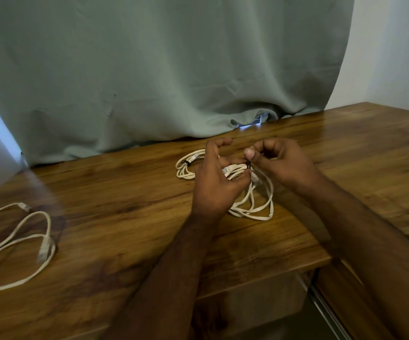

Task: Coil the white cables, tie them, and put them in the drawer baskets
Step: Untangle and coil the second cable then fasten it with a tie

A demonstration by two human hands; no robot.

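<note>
At about nine o'clock from my hands, near the left edge of the surface (124, 217), a loose cable (14, 244) sprawls untied, its plugs lying free. Toward eleven o'clock, just beyond my left hand, sits a tied coil (186, 168) with a dark band round it. My left hand (213, 182) is clenched round the top of the coil in hand (252, 204), pinching the loops together while the rest droops onto the surface toward me. My right hand (282, 163) pinches a small dark tie (248, 165) against the bundle, thumb and forefinger closed on it. I judge I am fastening this one. To do it well I should keep the loops bunched tight in my left, wrap the tie snugly round all strands, and tuck both plugs inside. At five o'clock, below the surface's edge, the drawer (259, 305) stands open.
</note>
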